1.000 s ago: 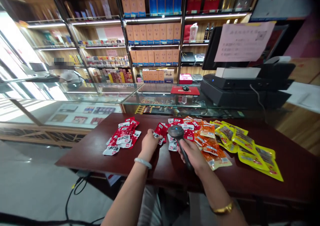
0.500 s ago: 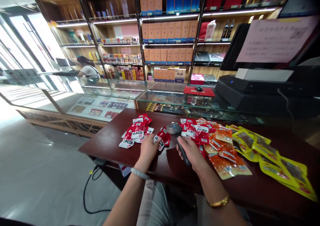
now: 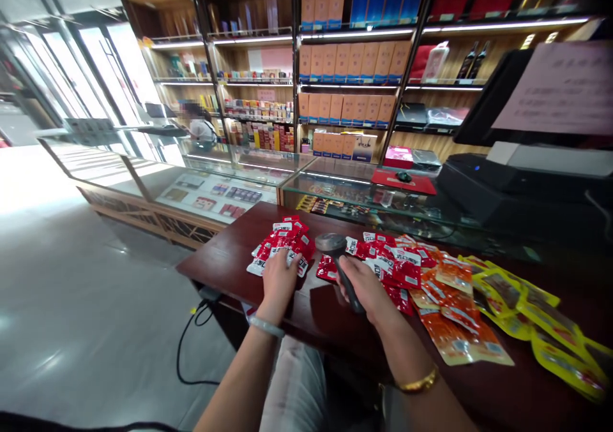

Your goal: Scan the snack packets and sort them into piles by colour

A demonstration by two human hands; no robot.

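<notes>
My right hand is wrapped around the dark handle of a barcode scanner, its rounded grey head raised above the dark wooden table. My left hand rests on the left heap of red-and-white snack packets, thumb apart from the fingers. A packet lies beside that thumb; part of the heap is hidden under the hand. Right of the scanner is a second heap of red snack packets, with one packet below the scanner head.
Orange snack packets and yellow snack bags spread along the table's right. Behind are a glass display counter, a red mat with a mouse, and a monitor. A person is at the far left counter.
My left hand has moved from beside the scanner onto the left heap, along with the red packet it held. My right hand still grips the scanner. The view has turned slightly left.
</notes>
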